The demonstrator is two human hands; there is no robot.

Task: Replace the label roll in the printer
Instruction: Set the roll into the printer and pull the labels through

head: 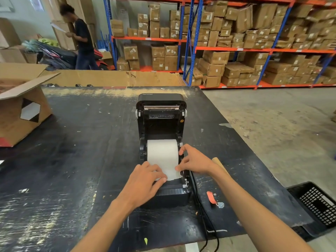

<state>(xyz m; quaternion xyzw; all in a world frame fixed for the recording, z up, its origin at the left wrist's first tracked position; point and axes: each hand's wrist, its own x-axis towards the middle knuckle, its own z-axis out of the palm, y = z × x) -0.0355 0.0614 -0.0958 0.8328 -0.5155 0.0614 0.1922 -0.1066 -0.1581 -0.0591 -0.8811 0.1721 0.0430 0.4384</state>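
Observation:
A black label printer [161,124] stands in the middle of the dark table [72,160] with its lid tilted up and back. A white label roll [161,151] sits in its bay, and the loose paper end runs toward me over the front. My left hand [145,179] rests on the paper's left front edge, fingers pressing it down. My right hand [194,160] is at the roll's right side, thumb and fingertips pinching the paper's right edge. A brown cardboard core [218,162] lies on the table behind my right wrist.
An open cardboard box [20,113] stands at the table's left. A black cable [201,211] runs from the printer toward me. An orange scrap [211,197] lies to the right of the printer. A black crate [318,202] sits on the floor at right. A person stands at the far left by shelves of boxes.

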